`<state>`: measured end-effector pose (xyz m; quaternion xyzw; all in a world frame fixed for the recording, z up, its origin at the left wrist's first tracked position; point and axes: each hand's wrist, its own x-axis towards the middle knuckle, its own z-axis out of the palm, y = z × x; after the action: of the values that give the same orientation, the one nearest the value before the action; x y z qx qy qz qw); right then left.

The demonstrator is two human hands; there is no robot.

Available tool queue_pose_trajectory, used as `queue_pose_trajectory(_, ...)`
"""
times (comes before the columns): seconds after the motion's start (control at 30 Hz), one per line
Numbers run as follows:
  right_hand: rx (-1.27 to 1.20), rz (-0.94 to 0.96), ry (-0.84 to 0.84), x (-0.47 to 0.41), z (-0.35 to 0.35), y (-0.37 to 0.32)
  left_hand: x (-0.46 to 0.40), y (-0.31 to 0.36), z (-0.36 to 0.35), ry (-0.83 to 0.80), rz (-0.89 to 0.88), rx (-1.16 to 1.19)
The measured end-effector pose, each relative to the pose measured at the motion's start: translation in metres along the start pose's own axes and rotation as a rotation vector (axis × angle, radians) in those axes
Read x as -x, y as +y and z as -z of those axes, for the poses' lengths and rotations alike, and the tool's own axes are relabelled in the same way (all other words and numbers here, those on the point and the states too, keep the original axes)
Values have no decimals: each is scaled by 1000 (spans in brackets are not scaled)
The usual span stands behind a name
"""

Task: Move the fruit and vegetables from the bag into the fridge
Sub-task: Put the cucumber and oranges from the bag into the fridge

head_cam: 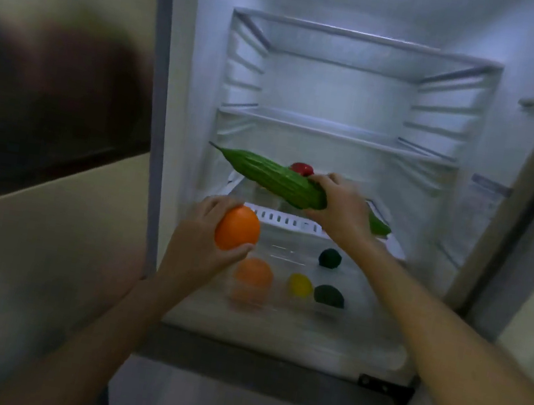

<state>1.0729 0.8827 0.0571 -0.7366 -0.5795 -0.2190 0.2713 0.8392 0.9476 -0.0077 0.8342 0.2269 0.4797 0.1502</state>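
Nearest the camera, two bare forearms reach toward the open fridge (517, 142). The left hand (199, 237) holds an orange (238, 228) in front of the lower part of the compartment; its grip is curled round the fruit, with fingers over the top and thumb under it. The right hand (338, 206) holds a ridged green gourd (273, 177) by one end; its grip is wrapped round that end, and the pointed tip aims left, above the front edge of the lowest shelf.

Below both hands, the clear crisper drawer (335, 337) already contains a second orange (253, 275), a yellow fruit (300, 284) and two dark green items (330, 257), which lie apart from one another. Blur prevents a firmer identification of the dark items.

Farther in, a smooth green vegetable (378, 225) lies on the lowest shelf, partly hidden by the right wrist, and a red item (301, 168) sits behind the gourd. The upper shelves (338, 133) carry nothing visible.

Judged from this arrangement, the task is well under way: several items are stored, and two are in hand and not yet released. The bag is not in view, so the quantity left cannot be determined.
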Motion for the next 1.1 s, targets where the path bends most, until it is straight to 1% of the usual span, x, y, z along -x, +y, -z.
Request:
queue_pose_trajectory(0.17, 145, 21, -84, -16, -23, 29, -10, -9, -10, 36, -34, 34)
queue_pose_trajectory(0.33, 272, 41, -231, -37, -42, 49, -19, -20, -13, 45, -34, 55)
queue_pose_trajectory(0.53, 265, 67, -232, -49, -61, 70, -30, -31, -11, 42, -25, 47)
queue_pose_trajectory(0.63, 288, 62, -263, -60, -63, 75, -37, -32, -12, 51, -36, 42)
queue_pose_trajectory(0.83, 274, 3, -335, -78, -63, 88, -46, -36, -15, 28, -24, 31)
queue_pose_trajectory(1.0, 189, -96, -376, -80, -62, 91, -45, -41, -17, 3, -8, 20)
queue_pose_trajectory(1.1, 150, -91, -347, -73, -60, 88, -45, -40, -19, -9, -6, 28)
